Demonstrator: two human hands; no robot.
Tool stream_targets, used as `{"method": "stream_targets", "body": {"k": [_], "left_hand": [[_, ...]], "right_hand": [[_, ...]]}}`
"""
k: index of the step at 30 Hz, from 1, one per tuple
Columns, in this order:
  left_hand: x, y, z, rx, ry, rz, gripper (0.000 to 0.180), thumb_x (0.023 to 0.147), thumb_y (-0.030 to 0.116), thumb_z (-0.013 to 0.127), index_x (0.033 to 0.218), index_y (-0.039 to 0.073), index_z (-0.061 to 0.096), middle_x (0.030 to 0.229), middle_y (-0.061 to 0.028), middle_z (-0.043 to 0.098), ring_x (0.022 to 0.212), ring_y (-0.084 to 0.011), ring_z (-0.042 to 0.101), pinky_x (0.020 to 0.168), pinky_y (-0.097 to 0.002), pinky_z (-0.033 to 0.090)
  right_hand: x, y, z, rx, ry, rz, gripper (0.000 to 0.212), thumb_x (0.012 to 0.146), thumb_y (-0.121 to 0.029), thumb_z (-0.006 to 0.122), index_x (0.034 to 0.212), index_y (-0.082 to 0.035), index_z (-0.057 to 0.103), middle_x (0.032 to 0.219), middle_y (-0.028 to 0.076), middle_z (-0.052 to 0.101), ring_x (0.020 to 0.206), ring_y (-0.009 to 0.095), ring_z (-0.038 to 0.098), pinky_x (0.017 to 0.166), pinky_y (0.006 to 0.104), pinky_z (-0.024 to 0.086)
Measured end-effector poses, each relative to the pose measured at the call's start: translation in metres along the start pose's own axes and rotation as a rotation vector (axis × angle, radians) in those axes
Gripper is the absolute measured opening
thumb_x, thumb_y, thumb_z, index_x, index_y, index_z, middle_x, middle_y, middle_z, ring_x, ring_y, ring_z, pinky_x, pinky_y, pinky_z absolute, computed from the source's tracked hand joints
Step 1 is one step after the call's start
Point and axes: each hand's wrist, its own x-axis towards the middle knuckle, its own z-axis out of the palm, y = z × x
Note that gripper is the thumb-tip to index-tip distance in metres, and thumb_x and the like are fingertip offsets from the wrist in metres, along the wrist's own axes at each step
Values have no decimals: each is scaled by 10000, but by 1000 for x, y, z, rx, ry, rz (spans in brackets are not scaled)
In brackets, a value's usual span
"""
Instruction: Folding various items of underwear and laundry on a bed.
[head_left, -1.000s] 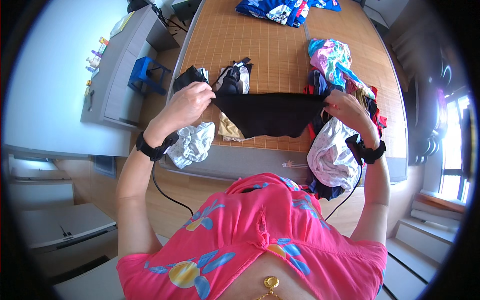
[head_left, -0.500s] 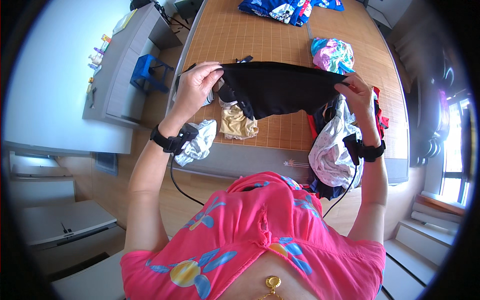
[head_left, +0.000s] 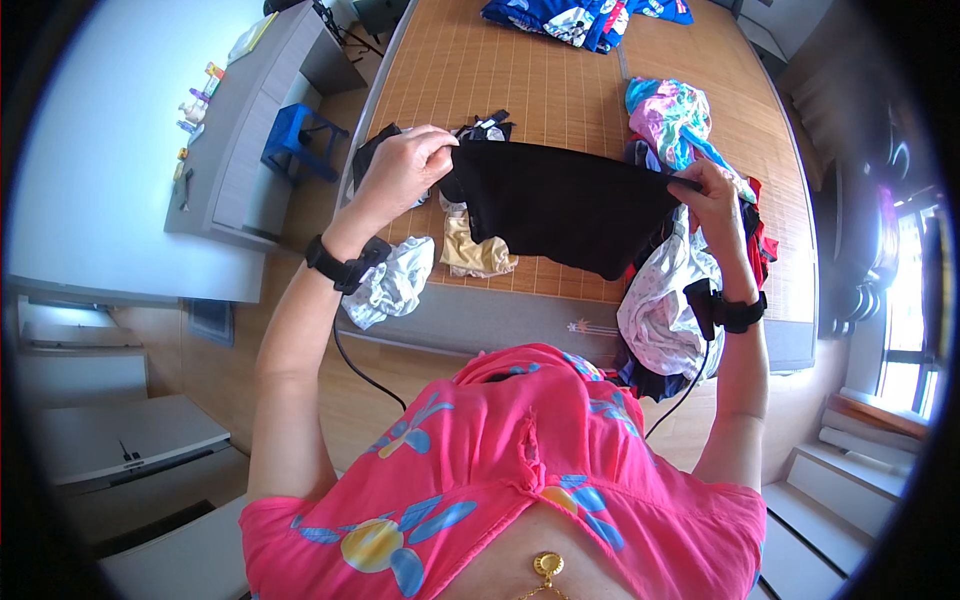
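Note:
A black piece of clothing (head_left: 570, 210) hangs stretched between my two hands above the bed. My left hand (head_left: 410, 165) pinches its upper left corner. The upper right corner is gripped by my right hand (head_left: 712, 192). Below the cloth lie a folded beige garment (head_left: 472, 248) and some dark pieces partly hidden by it. A crumpled white garment (head_left: 395, 282) is near my left wrist. Under my right wrist, a pile with a white patterned cloth (head_left: 668, 310) and red and dark clothes hangs over the bed's near edge.
The bed has a bamboo mat (head_left: 540, 90). On it are a blue printed garment (head_left: 560, 22) at the far end and a multicoloured shiny cloth (head_left: 670, 110) at the right. A blue stool (head_left: 290, 132) stands left of the bed, beside a grey desk (head_left: 240, 150).
The black garment's lower edge has swung down and toward the right. Its right corner has dropped a little with my right hand, while both hands keep their hold.

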Motion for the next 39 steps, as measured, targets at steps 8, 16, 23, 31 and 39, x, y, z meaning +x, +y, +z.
{"method": "stream_targets", "body": {"k": [8, 16, 23, 31, 39], "left_hand": [[-5, -21, 36, -926, 98, -478, 143, 906, 36, 503, 983, 10, 622, 897, -17, 608, 791, -83, 585, 704, -212, 482], [11, 25, -33, -1922, 149, -118, 55, 937, 90, 456, 931, 66, 505, 876, -53, 496, 802, -149, 575, 725, -282, 470], [33, 89, 16, -1573, -386, -301, 132, 965, 166, 482, 1052, 86, 541, 938, -30, 547, 573, -65, 512, 436, -197, 408], [31, 116, 53, -1584, -318, -296, 345, 908, 22, 554, 1244, 76, 504, 1077, 0, 538, 968, -70, 537, 842, -203, 440], [27, 115, 45, -1589, -290, -363, 400, 925, 38, 531, 1307, 81, 421, 1099, -48, 544, 1004, -110, 557, 838, -232, 479]], "right_hand": [[-8, 7, 7, 81, 10, 15, 153, 842, -51, 627, 986, 0, 613, 706, 31, 602, 611, 94, 593, 538, 209, 458], [-56, -57, 5, 91, -116, -601, 185, 783, 110, 583, 932, 0, 584, 1065, 126, 614, 1004, 205, 588, 822, 289, 474], [-33, -82, 73, 206, -331, -540, 99, 839, -24, 635, 930, 4, 609, 907, 49, 611, 892, 138, 591, 779, 267, 467], [-46, -59, 85, 420, -41, -451, 175, 788, 59, 637, 926, -27, 572, 867, 30, 593, 841, 114, 582, 756, 251, 470], [-50, -78, 94, 461, -117, -250, 333, 808, 62, 625, 1127, -16, 569, 1000, 51, 608, 974, 115, 577, 860, 256, 467]]}}
